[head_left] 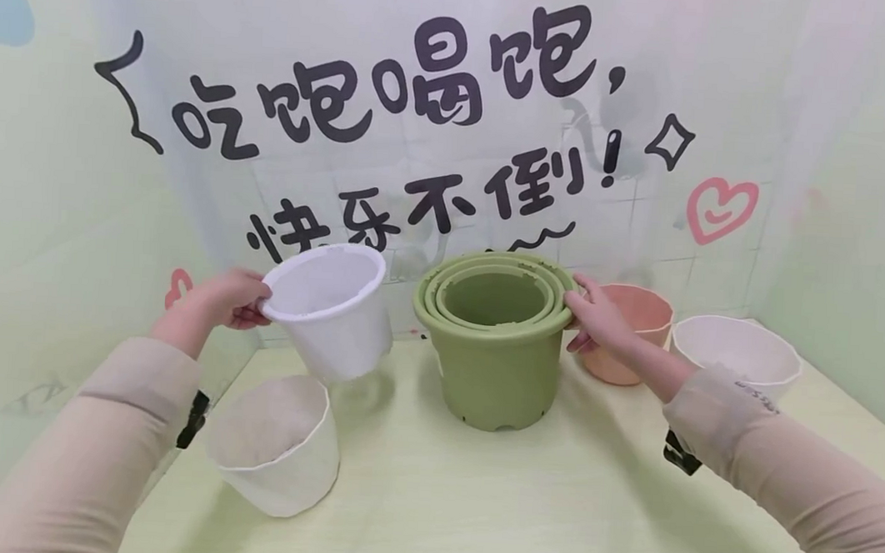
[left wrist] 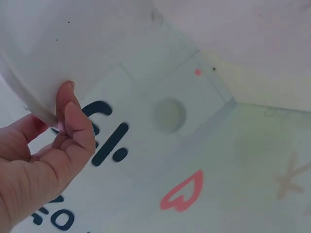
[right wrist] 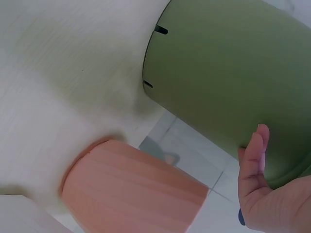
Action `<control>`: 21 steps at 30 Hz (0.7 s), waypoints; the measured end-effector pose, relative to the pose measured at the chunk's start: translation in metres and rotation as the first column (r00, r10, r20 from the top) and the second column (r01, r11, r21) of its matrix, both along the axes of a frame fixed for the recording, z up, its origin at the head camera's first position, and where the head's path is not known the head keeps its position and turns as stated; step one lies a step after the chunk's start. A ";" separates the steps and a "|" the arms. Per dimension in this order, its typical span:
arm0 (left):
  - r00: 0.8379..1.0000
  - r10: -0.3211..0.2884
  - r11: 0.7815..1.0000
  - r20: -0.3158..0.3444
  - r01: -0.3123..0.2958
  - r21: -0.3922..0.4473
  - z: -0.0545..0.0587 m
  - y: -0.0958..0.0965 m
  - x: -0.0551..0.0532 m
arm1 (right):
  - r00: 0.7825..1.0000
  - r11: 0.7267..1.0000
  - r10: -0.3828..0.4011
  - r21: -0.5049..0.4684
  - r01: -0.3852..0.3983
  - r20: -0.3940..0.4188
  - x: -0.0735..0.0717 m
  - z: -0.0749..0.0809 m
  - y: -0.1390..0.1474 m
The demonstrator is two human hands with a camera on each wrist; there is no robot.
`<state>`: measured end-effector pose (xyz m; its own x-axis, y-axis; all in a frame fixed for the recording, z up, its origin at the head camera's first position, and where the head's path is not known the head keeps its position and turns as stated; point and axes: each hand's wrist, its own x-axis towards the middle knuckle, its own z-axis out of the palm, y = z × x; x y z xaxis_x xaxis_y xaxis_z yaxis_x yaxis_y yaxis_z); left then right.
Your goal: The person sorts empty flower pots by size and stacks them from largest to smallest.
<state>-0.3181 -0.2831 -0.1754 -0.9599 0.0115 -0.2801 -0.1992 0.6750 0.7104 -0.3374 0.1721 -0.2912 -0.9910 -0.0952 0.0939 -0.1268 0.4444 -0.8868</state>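
My left hand (head_left: 237,297) pinches the rim of a white flower pot (head_left: 342,330), thumb and fingers on either side of it. The pot hangs tilted above the table, its shadow below it. In the left wrist view, the curled fingers (left wrist: 73,124) show against the pot's outer wall (left wrist: 58,39). My right hand (head_left: 601,318) holds the rim of a large green flower pot (head_left: 497,380) on its right side. Smaller green pots (head_left: 494,300) are nested inside it. In the right wrist view, the fingertips (right wrist: 261,133) lie against the green wall, just under the rim.
A cream pot (head_left: 290,469) stands at the front left of the table (head_left: 431,501). Behind my right hand is an orange pot (head_left: 639,308), and a whitish pot (head_left: 739,346) sits at the far right, partly behind my sleeve. A wall with black lettering (head_left: 446,68) closes off the back.
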 end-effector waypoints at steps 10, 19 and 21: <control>0.996 -0.005 1.000 -0.084 0.006 0.012 0.059 0.008 0.007 | 1.000 0.999 -0.007 -0.034 0.008 0.008 0.000 0.000 -0.001; 0.987 0.015 0.998 -0.162 -0.005 0.060 0.090 0.051 0.007 | 1.000 1.000 -0.007 -0.025 0.007 0.002 0.001 0.001 -0.003; 0.984 0.022 0.996 -0.180 -0.007 0.084 0.093 0.066 0.007 | 1.000 1.000 -0.008 -0.030 0.008 0.003 0.002 0.001 -0.003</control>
